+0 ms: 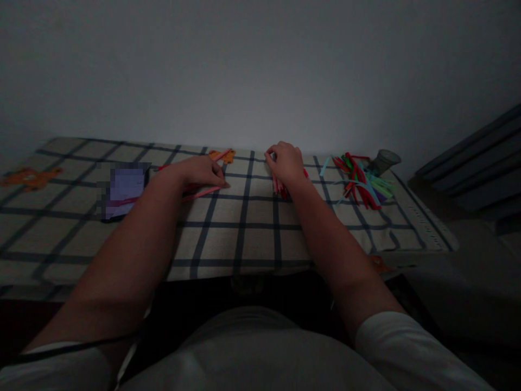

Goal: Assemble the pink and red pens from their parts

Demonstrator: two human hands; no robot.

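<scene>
Both my arms reach over a table under a checked cloth (244,239). My left hand (199,172) lies low on the cloth, fingers pressed together on a pink paper strip (203,191) that runs out to the right beneath it. My right hand (287,162) is curled with its fingers closed over a small bundle of red and pink strips (280,188) that pokes out below the palm.
A loose pile of red, green and blue strips (362,182) lies at the right, beside a small grey jar (383,161). A dark flat device with a blurred lit screen (124,189) sits at the left. Orange bear patches (30,176) mark the cloth. A wall stands behind the table.
</scene>
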